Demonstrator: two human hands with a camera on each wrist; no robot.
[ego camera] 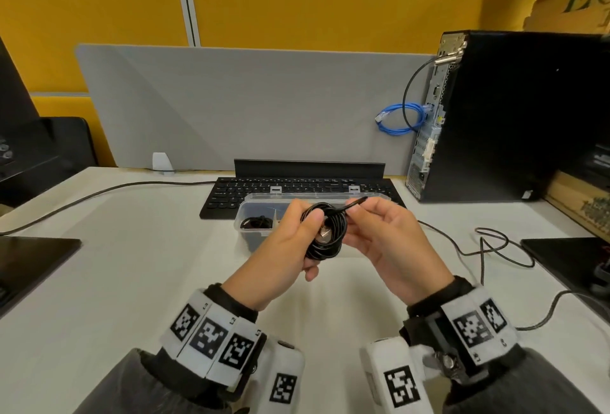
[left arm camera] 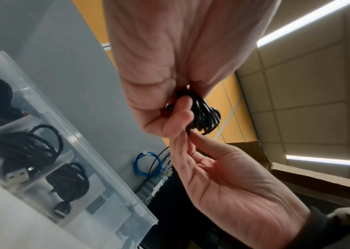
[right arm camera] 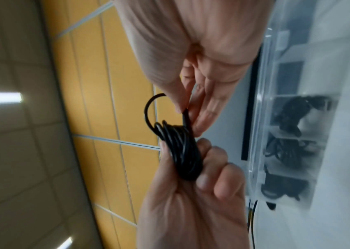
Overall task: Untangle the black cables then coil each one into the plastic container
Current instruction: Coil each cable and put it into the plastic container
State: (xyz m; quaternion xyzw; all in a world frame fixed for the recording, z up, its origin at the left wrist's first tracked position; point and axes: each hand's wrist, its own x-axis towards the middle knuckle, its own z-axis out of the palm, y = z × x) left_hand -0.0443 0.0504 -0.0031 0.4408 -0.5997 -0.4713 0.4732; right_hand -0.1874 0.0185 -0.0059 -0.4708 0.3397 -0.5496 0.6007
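A black cable coil (ego camera: 330, 238) hangs in the air between my hands, just in front of the clear plastic container (ego camera: 313, 196). My left hand (ego camera: 312, 225) grips the coil (right arm camera: 182, 151), thumb across its front and fingers curled behind. My right hand (ego camera: 353, 210) pinches the cable's loose end (right arm camera: 186, 116) between thumb and forefinger, above and right of the coil. In the left wrist view the coil (left arm camera: 206, 116) sticks out past my left hand's thumb. The container (left arm camera: 105, 176) holds coiled black cables (left arm camera: 26, 146) in separate compartments.
A black keyboard (ego camera: 297, 187) lies right behind the container, with a grey divider panel (ego camera: 247, 100) beyond. A black computer tower (ego camera: 511, 116) with a blue cable (ego camera: 401, 118) stands at the back right. A thin dark cable (ego camera: 495, 245) loops on the table's right side. Dark flat pads (ego camera: 33, 258) lie at both sides.
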